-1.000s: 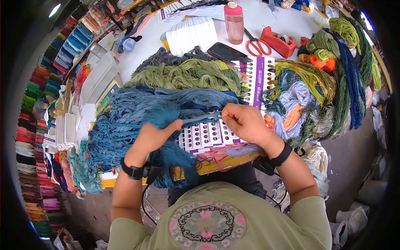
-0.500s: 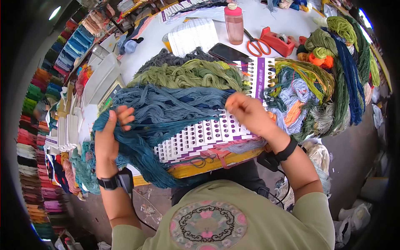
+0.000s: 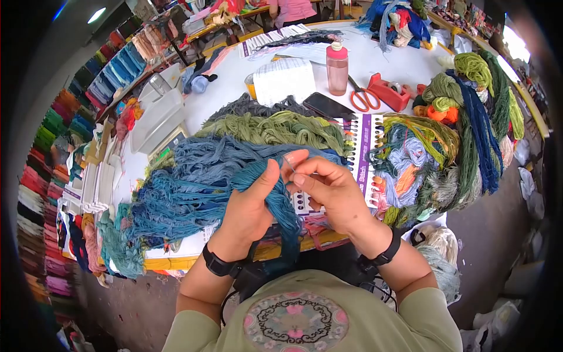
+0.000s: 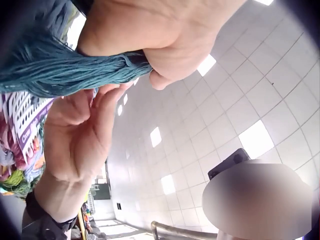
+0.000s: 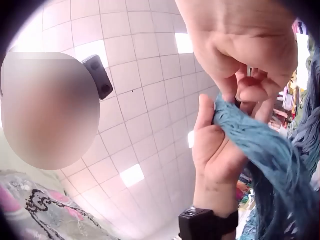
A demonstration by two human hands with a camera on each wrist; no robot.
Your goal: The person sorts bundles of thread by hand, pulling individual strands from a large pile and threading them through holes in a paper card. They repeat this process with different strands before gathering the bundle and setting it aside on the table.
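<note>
A teal skein of thread (image 3: 281, 205) drapes over my left hand (image 3: 249, 208), which holds it between thumb and fingers above the piled yarn. Its strands hang down toward the table's front edge, and the right wrist view shows the skein (image 5: 265, 145) spreading out from the left thumb. Close beside it, my right hand (image 3: 340, 190) has thumb and forefinger together at a thin strand by the left fingertips. Below the hands are punched white thread cards (image 3: 302, 202), partly hidden. Blue hanks (image 3: 182, 182) lie under and left of the left hand.
Olive hanks (image 3: 275, 129) lie behind the blue ones. Farther back are a phone (image 3: 328, 106), orange-handled scissors (image 3: 365, 100), a pink-capped bottle (image 3: 337, 70) and a red tape dispenser (image 3: 389, 92). Mixed hanks (image 3: 410, 152) crowd the right side; a clear plastic tray (image 3: 157, 123) stands left.
The left hand first swung left, drawing teal strands out, then came back to the middle with the gathered skein. The right hand has stayed near the cards and now meets the left.
</note>
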